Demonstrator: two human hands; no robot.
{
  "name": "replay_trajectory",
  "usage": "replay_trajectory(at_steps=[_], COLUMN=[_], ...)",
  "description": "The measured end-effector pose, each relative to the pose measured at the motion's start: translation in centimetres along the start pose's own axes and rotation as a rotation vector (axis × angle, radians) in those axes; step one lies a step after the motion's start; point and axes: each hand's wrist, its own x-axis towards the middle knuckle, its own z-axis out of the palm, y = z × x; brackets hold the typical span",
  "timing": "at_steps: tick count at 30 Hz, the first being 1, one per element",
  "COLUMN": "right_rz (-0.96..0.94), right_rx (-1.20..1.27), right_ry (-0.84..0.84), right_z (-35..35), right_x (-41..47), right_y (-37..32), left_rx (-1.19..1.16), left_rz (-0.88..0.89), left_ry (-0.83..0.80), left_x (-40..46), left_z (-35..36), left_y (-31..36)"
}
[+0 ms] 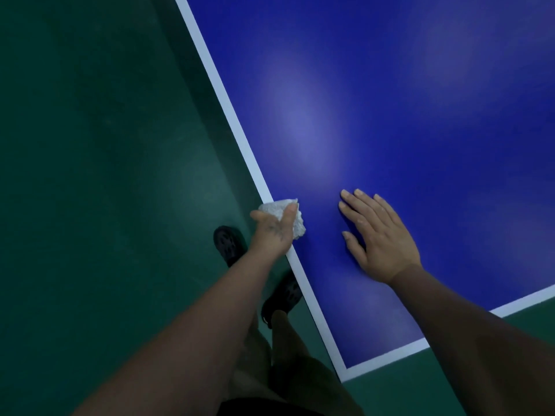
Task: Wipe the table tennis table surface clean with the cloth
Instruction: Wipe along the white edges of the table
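Note:
The blue table tennis table (375, 115) fills the right and upper part of the head view, with a white line along its left and near edges. A crumpled white cloth (289, 216) lies on the table's left edge, over the white line. My left hand (271, 232) holds the cloth from the side, thumb over its top, the hand partly off the table. My right hand (378, 238) rests flat on the blue surface to the right of the cloth, fingers straight and spread, holding nothing.
A dark green floor (90, 175) lies left of and below the table. My two feet in black perforated shoes (229, 244) stand beside the left edge. The table's near corner (345, 375) is at the lower middle.

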Motion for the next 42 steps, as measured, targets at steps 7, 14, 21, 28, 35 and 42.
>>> replay_trajectory(at_steps=[7,14,21,28,35,42], right_rz=[0.104,0.159,0.364,0.428,0.414,0.411], right_rx=[0.053,0.071,-0.057,-0.124,-0.109,-0.112], right_ry=[0.101,0.199,0.150,0.103,0.136,0.125], right_z=[0.7,2.4,3.6,4.0,4.1,4.1], right_x=[4.0,17.3,28.8,30.0,30.2,30.3], right_y=[-2.6,-5.4,-5.9,-6.0,-5.8,-5.7], left_rx=[-0.055,-0.082,-0.136,-0.092,-0.127,-0.143], left_rz=[0.038,0.052,0.072,0.065,0.070,0.087], left_ry=[0.002,0.034,0.055,0.076,0.051,0.073], left_x=[4.3,8.7,12.4,16.3,19.5,23.6], left_z=[-4.0,-7.6,-10.5,-13.6,-17.2,-20.0], left_y=[5.1,9.7,13.9,18.0,22.7,26.3])
